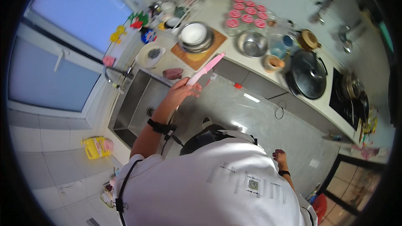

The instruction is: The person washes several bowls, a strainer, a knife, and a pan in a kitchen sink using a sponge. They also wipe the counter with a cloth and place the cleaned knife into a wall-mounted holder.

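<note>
My left hand (183,90) is raised beside the sink and grips the handle of a pink knife (205,69), whose blade points up and right past the edge of a wooden cutting board (218,39). On that board stands a stack of metal bowls with a white bowl (193,33) on top. A dark reddish cloth or piece of food (173,73), which I cannot tell, lies on the counter just left of the knife. My right hand (279,156) hangs low beside my body over the floor, its fingers curled; whether it holds anything does not show.
The steel sink (141,100) with its faucet (121,73) lies at left. Along the counter are a dish rack, jars with pink lids (247,18), a metal colander (252,44), a mortar with a pestle (272,64), a large lidded black pan (307,74) and a black stovetop (340,97).
</note>
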